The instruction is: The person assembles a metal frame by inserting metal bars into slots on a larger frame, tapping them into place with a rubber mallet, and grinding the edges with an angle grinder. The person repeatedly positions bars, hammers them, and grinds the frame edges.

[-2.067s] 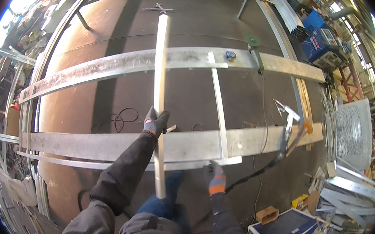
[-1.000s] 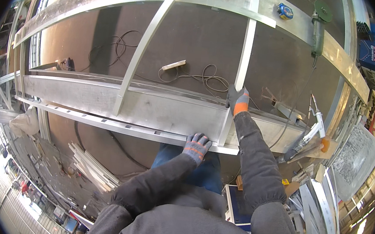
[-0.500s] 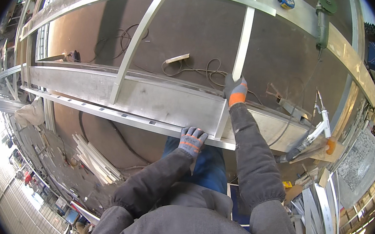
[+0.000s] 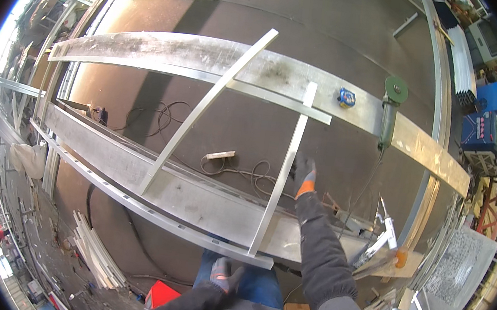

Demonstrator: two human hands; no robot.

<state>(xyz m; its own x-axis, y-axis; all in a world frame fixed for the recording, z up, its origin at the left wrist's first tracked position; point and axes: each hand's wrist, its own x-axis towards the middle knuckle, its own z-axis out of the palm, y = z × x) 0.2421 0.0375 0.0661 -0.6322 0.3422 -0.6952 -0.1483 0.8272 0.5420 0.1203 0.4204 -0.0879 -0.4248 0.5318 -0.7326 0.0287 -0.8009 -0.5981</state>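
Observation:
My right hand [image 4: 304,174], in a grey and orange glove, is open just right of a narrow metal crossbar [image 4: 283,174]. Its fingers point away from me and hold nothing. The crossbar runs from a slotted metal rail [image 4: 151,218] nearest me to a far metal strip [image 4: 278,99]. My left hand [image 4: 225,275], gloved alike, is off the rail and close to my legs, its thumb apart from the fingers. Further left, a second, longer crossbar [image 4: 208,109] lies slanted over the frame. Wide metal planks [image 4: 133,43] support the pieces.
On the far plank are a blue tape measure [image 4: 346,98] and a green angle grinder [image 4: 389,115]. A spray-gun-like tool [image 4: 383,236] lies at the right end of the near plank. Below are a power strip [image 4: 220,154] with cable and a stack of pale strips [image 4: 99,251].
My right hand has let go of the crossbar and sits beside it. My left hand has come off the rail toward my body. The view has tilted to show more of the far side.

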